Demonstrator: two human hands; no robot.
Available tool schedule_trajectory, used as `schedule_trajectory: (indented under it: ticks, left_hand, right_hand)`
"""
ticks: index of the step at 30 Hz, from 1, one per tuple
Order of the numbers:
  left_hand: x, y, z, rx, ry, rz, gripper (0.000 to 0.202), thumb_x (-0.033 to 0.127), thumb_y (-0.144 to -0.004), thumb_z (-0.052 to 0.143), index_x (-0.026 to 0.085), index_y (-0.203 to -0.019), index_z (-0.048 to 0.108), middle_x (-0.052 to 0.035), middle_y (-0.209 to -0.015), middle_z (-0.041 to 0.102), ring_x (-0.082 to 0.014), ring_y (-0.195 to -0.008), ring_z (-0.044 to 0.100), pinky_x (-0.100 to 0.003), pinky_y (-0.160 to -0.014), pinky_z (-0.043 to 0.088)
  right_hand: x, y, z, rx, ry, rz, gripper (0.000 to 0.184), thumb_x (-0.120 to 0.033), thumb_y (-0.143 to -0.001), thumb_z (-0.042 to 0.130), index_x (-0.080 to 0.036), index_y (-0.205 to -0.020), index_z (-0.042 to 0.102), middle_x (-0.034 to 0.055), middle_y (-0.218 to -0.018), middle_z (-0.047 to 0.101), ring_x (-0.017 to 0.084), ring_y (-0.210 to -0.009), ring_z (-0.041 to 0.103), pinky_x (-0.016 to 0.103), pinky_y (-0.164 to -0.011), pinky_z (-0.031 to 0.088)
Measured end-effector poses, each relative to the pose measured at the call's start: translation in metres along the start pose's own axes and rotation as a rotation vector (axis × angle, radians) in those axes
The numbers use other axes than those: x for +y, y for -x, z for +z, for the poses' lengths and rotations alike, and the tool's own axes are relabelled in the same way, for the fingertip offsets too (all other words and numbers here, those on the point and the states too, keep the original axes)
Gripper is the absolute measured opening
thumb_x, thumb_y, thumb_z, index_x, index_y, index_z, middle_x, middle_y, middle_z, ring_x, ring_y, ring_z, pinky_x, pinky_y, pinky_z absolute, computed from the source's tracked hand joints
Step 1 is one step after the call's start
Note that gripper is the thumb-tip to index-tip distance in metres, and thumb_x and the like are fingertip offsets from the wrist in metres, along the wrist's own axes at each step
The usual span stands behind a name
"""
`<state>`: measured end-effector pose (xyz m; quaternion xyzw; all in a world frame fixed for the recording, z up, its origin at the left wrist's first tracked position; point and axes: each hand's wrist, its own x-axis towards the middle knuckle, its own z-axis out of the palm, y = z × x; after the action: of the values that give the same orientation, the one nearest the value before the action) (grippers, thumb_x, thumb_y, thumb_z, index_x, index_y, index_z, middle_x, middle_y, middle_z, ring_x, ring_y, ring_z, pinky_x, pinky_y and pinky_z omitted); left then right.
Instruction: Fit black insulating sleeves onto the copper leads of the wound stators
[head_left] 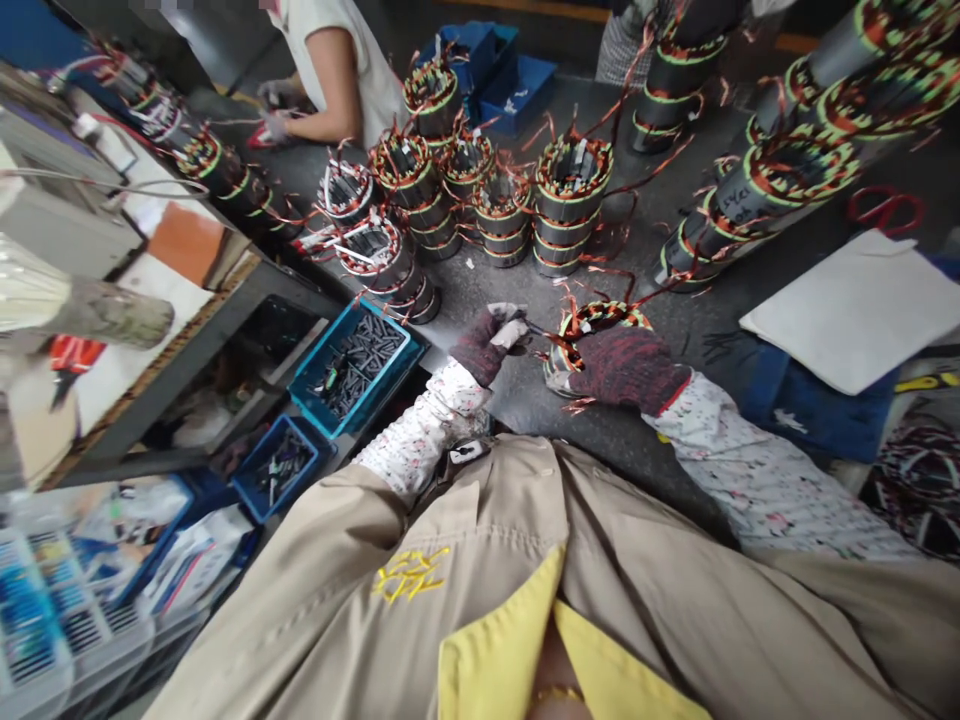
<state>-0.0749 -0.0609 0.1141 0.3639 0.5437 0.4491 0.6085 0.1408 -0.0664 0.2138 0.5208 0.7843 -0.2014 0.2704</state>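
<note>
A motor stator with copper windings and green edging lies on the dark worktable just in front of me. My right hand, in a dark red knit glove, is closed over its near side and holds it down. My left hand, gloved the same, is closed in a fist around a small pale tool or sleeve whose thin tip points at the stator's left edge. Loose copper wire ends stick out around the stator.
Stacks of wound stators crowd the middle of the table, with more rows at right and left. Blue bins of small parts hang below the table's left edge. A white sheet lies right. Another person's arm works at the far side.
</note>
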Motion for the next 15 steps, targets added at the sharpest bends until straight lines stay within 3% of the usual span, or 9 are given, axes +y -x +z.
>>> schedule_trajectory:
  ticks: [4, 8, 9, 11, 13, 15]
  left_hand:
    - [0.005, 0.002, 0.0, -0.088, -0.051, 0.111, 0.024, 0.028, -0.096, 0.097, 0.024, -0.118, 0.089, -0.0061, -0.113, 0.091, -0.0241, -0.112, 0.088, -0.037, -0.104, 0.074]
    - [0.016, 0.004, 0.001, -0.164, -0.279, 0.405, 0.011, 0.02, -0.105, 0.087, 0.025, -0.106, 0.096, -0.0137, -0.143, 0.09, -0.0275, -0.144, 0.085, -0.043, -0.128, 0.068]
    - [0.018, 0.003, 0.002, -0.152, -0.377, 0.459, 0.014, 0.022, -0.108, 0.084, 0.023, -0.104, 0.097, -0.0148, -0.144, 0.09, -0.0264, -0.141, 0.086, -0.038, -0.123, 0.07]
    - [0.02, 0.001, 0.006, -0.11, -0.545, 0.487, 0.025, 0.03, -0.113, 0.08, 0.019, -0.1, 0.098, -0.0163, -0.132, 0.092, -0.023, -0.115, 0.092, -0.026, -0.094, 0.075]
    - [0.018, -0.004, 0.009, -0.09, -0.629, 0.474, 0.025, 0.028, -0.113, 0.081, 0.017, -0.098, 0.098, -0.0157, -0.126, 0.094, -0.0192, -0.094, 0.092, -0.019, -0.074, 0.071]
    - [0.013, -0.011, 0.009, -0.185, -0.619, 0.483, 0.018, 0.014, -0.108, 0.083, 0.019, -0.105, 0.099, -0.0164, -0.138, 0.093, -0.0208, -0.105, 0.094, -0.021, -0.087, 0.073]
  right_hand:
    - [-0.001, 0.0, 0.003, -0.007, 0.039, 0.0, 0.052, -0.043, -0.122, 0.056, -0.006, -0.146, 0.084, 0.0313, -0.15, 0.085, 0.043, -0.141, 0.084, 0.049, -0.114, 0.065]
    - [0.005, -0.009, 0.013, 0.011, 0.075, 0.008, 0.053, -0.053, -0.123, 0.05, -0.02, -0.139, 0.088, 0.0248, -0.148, 0.088, 0.04, -0.138, 0.087, 0.049, -0.114, 0.067]
    - [0.008, -0.012, 0.016, 0.025, 0.071, 0.005, 0.051, -0.056, -0.122, 0.05, -0.025, -0.135, 0.089, 0.023, -0.148, 0.089, 0.04, -0.138, 0.087, 0.05, -0.114, 0.068]
    - [0.015, -0.019, 0.025, 0.055, 0.047, -0.015, 0.047, -0.058, -0.118, 0.051, -0.033, -0.126, 0.091, 0.0194, -0.146, 0.09, 0.041, -0.137, 0.088, 0.053, -0.115, 0.07]
    - [0.023, -0.027, 0.037, 0.087, 0.015, -0.054, 0.045, -0.059, -0.115, 0.051, -0.04, -0.118, 0.092, 0.0159, -0.141, 0.092, 0.041, -0.134, 0.089, 0.055, -0.114, 0.072]
    - [0.031, -0.036, 0.052, 0.151, 0.018, -0.084, 0.044, -0.059, -0.112, 0.051, -0.046, -0.111, 0.093, 0.0121, -0.134, 0.095, 0.039, -0.128, 0.091, 0.054, -0.11, 0.074]
